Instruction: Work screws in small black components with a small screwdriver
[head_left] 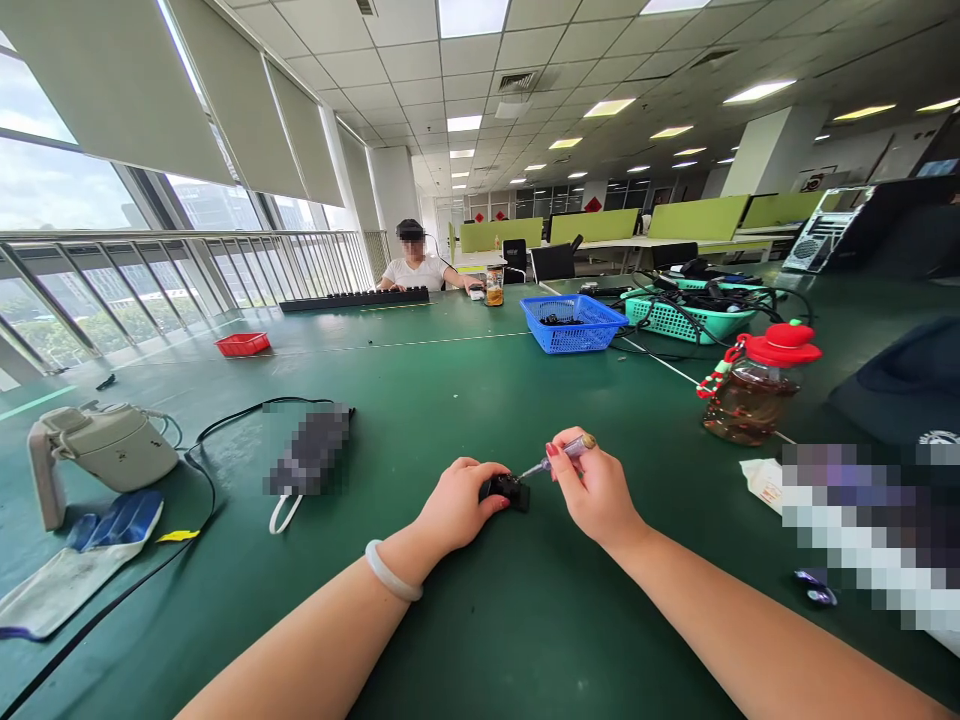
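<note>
My left hand point(463, 503) is closed on a small black part point(508, 490) resting on the green table point(450, 400); what kind of part it is I cannot make out. A pale bracelet circles that wrist. My right hand point(598, 492) grips a screwdriver point(571, 449) with a translucent purplish handle, held at a slant. Its shaft points down to the left, and the tip meets or nearly meets the top of the black part; contact is too small to tell.
A blue basket point(574, 325) and a teal basket point(686, 318) with black cables stand ahead. To the right is a red-lidded bottle point(757, 390). At left lie a red tray point(243, 344), a phone point(311, 450), a glove point(90, 560) and a beige flask point(112, 445). Across the table sits a person point(416, 268).
</note>
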